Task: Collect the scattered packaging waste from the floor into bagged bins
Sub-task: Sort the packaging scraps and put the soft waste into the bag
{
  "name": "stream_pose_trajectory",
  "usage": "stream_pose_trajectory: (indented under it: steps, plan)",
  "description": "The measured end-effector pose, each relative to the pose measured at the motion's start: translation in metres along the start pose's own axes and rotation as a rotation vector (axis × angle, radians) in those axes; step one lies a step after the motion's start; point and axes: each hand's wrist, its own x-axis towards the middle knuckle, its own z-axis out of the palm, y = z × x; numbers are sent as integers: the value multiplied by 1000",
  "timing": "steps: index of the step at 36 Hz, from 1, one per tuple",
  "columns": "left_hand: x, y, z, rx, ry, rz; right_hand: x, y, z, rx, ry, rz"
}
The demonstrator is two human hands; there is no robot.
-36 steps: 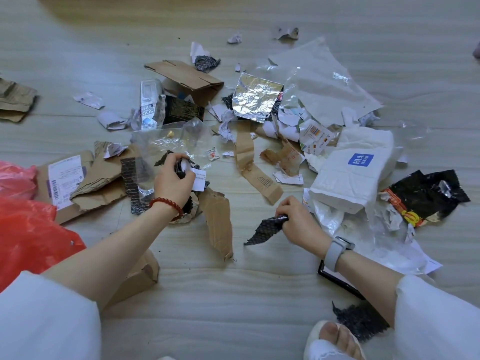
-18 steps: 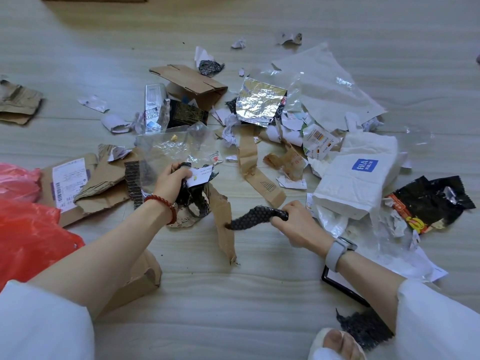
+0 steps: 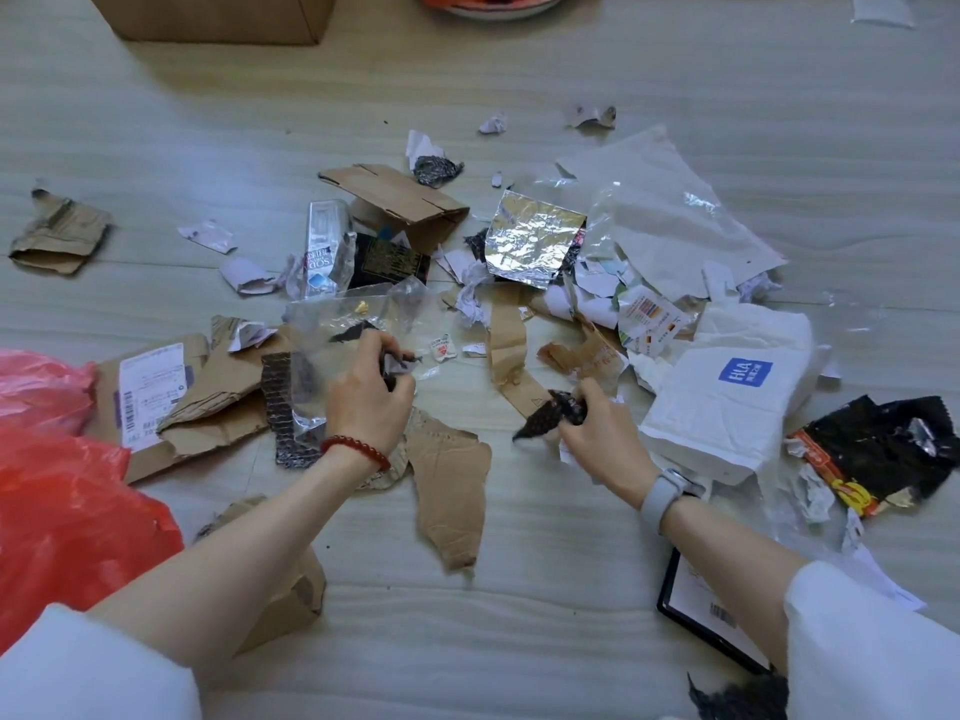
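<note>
Most waste remains scattered on the floor (image 3: 519, 641); left hand (image 3: 371, 402) clutches dark scraps, right hand (image 3: 597, 433) grasps black mesh (image 3: 545, 415) (nothing bagged yet, I judge).

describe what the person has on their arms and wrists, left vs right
Both forearms are bare, with loose white sleeves ending near the elbows. The left hand has a bracelet of round dark-red beads at its wrist. The right hand has a watch with a pale grey band at its wrist.
</note>
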Motion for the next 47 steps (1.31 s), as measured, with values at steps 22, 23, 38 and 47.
stream_pose_trajectory:
  steps: [22,23,38,47]
  plan:
    - [21,17,81,513,-396,296,30,8,-48,-133,27,-96]
    - [23,21,90,546,-437,311,33,10,-51,-187,50,-85]
    - [7,11,138,545,-490,255,85,38,-11,-602,-95,-165]
    - [-2,-2,141,591,-325,351,81,43,2,-666,-24,-71]
